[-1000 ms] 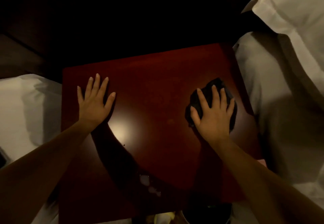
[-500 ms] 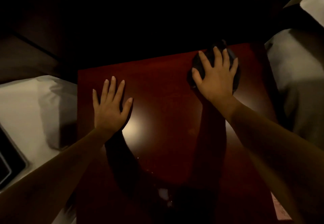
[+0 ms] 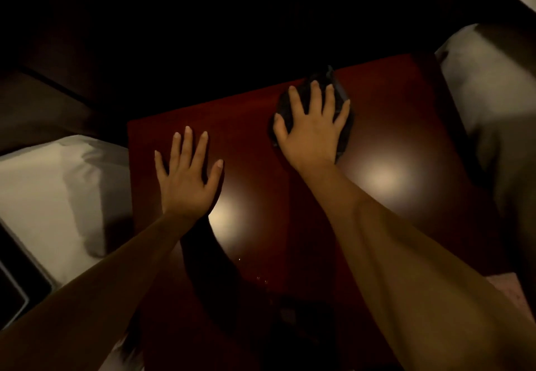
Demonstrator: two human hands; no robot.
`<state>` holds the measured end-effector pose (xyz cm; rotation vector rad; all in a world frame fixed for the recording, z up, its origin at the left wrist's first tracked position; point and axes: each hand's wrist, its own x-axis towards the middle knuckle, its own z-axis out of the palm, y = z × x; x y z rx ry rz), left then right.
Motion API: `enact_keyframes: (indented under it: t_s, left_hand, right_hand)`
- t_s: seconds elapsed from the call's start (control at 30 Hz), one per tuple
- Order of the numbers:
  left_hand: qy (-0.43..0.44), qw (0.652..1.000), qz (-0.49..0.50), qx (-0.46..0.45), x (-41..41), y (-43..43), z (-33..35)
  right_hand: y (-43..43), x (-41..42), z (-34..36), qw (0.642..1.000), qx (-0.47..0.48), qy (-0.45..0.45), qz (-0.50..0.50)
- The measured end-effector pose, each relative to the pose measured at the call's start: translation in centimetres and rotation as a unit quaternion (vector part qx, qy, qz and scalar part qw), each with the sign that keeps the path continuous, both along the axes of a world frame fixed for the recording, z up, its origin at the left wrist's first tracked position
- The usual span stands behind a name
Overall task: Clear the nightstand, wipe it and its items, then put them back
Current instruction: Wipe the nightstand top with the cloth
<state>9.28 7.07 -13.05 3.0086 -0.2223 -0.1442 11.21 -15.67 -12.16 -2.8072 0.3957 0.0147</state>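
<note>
The glossy dark red nightstand top (image 3: 406,126) fills the middle of the view, with nothing standing on it. My right hand (image 3: 311,128) presses flat on a dark cloth (image 3: 343,109) near the far edge, right of centre; the cloth shows around my fingers. My left hand (image 3: 187,176) lies flat on the top at the left side, fingers spread, holding nothing.
A white pillow or bedding (image 3: 58,190) lies left of the nightstand, with a dark tray-like edge (image 3: 17,289) at the lower left. More white bedding (image 3: 487,103) borders the right side. The area behind the nightstand is dark.
My right hand slid the cloth from the right middle of the top to the far edge, then leftward along it. The left hand stayed flat in place.
</note>
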Motion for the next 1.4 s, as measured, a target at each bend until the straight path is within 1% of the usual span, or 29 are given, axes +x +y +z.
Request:
enact_keyframes:
  t_s: [0.1,0.4,0.57,0.97,1.2,1.4]
  left_hand:
    - [-0.004,1.000,-0.001,0.005,0.0,0.1,-0.1]
    - [-0.004,1.000,-0.019,0.013,0.3,1.0,-0.6]
    - [-0.005,0.999,-0.047,0.014,-0.5,1.7,-0.6]
    - [-0.002,0.998,-0.057,0.001,-6.8,4.5,-0.1]
    - [0.001,0.999,-0.044,-0.002,-10.5,5.9,-0.1]
    - [-0.002,0.999,-0.032,0.002,-13.9,7.0,0.2]
  right_hand:
    - [0.3,-2.0,-0.2,1.000,0.002,-0.001,-0.006]
    - [0.7,-10.4,-0.1,0.998,-0.012,-0.005,-0.067]
    - [0.6,-15.0,-0.1,0.995,-0.025,-0.009,-0.101]
    - [1.9,-24.1,0.4,0.986,-0.034,0.019,-0.161]
    - [5.2,-28.1,0.8,0.981,-0.033,0.022,-0.190]
    - [9.8,-30.3,0.8,0.976,-0.038,0.047,-0.210]
